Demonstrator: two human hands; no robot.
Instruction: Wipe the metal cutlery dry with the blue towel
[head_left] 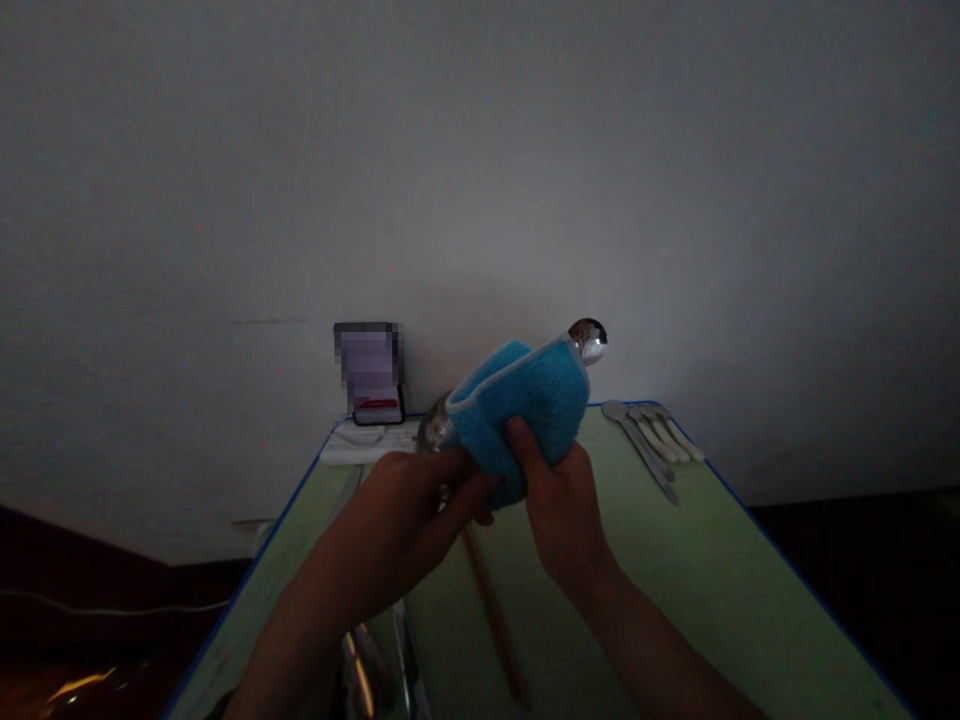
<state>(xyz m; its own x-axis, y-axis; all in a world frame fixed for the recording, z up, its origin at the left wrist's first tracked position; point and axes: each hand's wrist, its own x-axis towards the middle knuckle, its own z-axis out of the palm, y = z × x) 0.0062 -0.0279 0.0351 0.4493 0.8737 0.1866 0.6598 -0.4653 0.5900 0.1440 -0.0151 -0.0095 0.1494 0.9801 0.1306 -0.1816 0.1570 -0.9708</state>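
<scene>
A blue cloth [525,400] is wrapped around a shiny metal spoon [589,340], whose bowl sticks out at the cloth's upper right. My right hand [559,500] grips the cloth from below, thumb pressed on its front. My left hand [427,495] is closed at the cloth's lower left end, where the spoon's handle seems to be, though the handle itself is hidden. Both hands are held above a green table [675,580].
Several spoons [652,435] lie together at the table's far right. A long wooden stick [495,610] lies under my hands. More metal utensils [367,670] lie at the near left. A phone [373,375] stands against the wall above a white power strip [367,442].
</scene>
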